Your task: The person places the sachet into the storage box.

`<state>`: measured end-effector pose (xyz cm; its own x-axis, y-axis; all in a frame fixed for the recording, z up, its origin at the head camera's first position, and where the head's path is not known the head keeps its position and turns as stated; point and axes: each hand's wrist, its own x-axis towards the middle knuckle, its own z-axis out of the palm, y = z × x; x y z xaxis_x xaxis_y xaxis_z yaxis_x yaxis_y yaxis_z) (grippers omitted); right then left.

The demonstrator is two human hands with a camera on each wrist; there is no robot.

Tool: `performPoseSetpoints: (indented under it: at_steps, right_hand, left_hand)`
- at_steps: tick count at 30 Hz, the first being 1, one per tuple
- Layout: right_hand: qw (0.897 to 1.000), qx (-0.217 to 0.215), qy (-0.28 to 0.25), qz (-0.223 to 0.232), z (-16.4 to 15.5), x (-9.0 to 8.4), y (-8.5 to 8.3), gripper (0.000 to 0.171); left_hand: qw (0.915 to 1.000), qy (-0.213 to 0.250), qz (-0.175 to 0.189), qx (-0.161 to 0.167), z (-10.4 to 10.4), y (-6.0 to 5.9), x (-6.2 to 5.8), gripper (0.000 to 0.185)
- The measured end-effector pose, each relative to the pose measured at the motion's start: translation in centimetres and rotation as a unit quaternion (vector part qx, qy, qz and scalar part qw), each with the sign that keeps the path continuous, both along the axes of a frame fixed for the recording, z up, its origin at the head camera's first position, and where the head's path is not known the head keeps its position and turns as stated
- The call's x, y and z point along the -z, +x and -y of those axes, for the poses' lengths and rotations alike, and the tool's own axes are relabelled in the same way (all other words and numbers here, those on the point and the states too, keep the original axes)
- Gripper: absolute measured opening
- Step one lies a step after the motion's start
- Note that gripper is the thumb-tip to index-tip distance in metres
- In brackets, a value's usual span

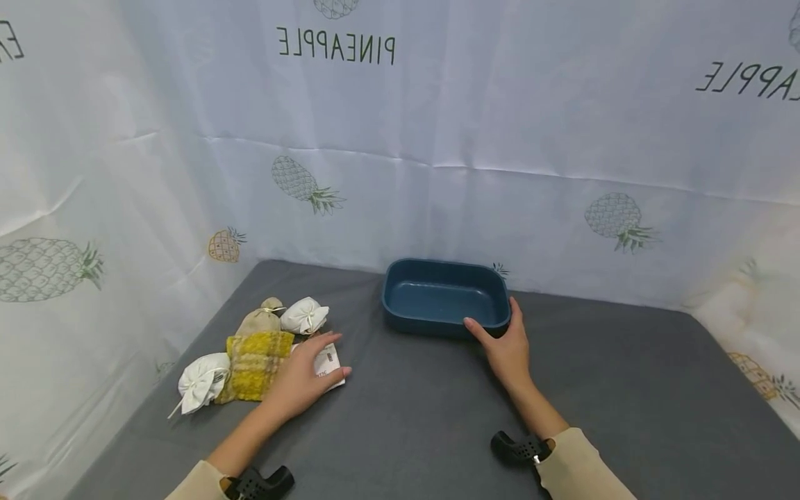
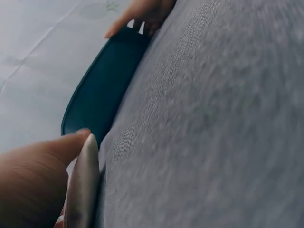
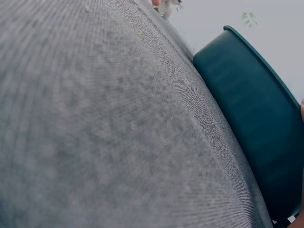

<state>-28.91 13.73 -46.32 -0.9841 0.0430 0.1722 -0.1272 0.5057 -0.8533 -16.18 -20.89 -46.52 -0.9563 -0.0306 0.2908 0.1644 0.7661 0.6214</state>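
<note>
A dark blue rectangular open-topped box stands on the grey cloth near the back curtain. My right hand grips its near right corner, thumb on the front rim and fingers round the right side. My left hand is at a small white printed packet, with thumb and fingers at its edges. In the left wrist view the thumb touches the top of the packet; most of the other fingers are hidden. Beside the left hand lies a yellow plaid pouch.
Around the plaid pouch are a white tied pouch, a beige tied pouch and another white tied pouch. A white pineapple-print curtain hangs behind the table and along its sides.
</note>
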Motion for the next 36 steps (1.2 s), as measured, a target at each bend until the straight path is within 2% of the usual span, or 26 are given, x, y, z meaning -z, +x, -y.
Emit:
performPoseSetpoints:
  at_steps: [4,7,12,16,18,25,31,34,36]
  right_hand:
    - [1.0,0.003,-0.005,0.001,0.1,0.1,0.0,0.108]
    - [1.0,0.005,-0.007,0.0,0.1,0.0,-0.1,0.109]
    - [1.0,0.005,-0.002,0.004,-0.1,0.0,0.0,0.109]
    - [1.0,0.005,-0.003,0.002,-0.1,-0.1,-0.1,0.109]
    - [1.0,0.005,-0.003,0.001,-0.1,-0.1,-0.1,0.109]
    - [1.0,0.003,-0.008,0.002,0.1,-0.1,-0.1,0.109]
    - [1.0,-0.002,-0.01,-0.002,0.2,-0.1,0.0,0.108]
    - [1.0,-0.002,-0.009,-0.003,0.2,-0.2,0.0,0.109]
    - [1.0,-0.001,-0.008,-0.003,0.1,-0.2,0.0,0.109]
  left_hand:
    - [0.9983,-0.057,-0.003,-0.011,-0.8,0.1,0.2,0.067]
    - [0.9977,-0.066,-0.01,-0.012,-1.5,0.1,0.4,0.068]
    - [0.9997,-0.016,-0.017,-0.002,-2.6,0.0,0.6,0.069]
    - [0.9996,0.02,0.0,0.021,-3.6,-0.7,0.6,0.072]
    - [0.9992,0.025,0.007,0.031,-4.0,-1.3,0.5,0.074]
    - [0.999,-0.041,0.014,0.011,-3.9,-3.0,0.5,0.083]
    - [0.9942,-0.086,0.046,0.045,-2.8,-3.1,0.6,0.098]
    - [0.9929,-0.096,0.04,0.058,-2.5,-3.1,0.5,0.097]
    - [0.9938,-0.093,0.033,0.052,-2.5,-3.0,0.5,0.092]
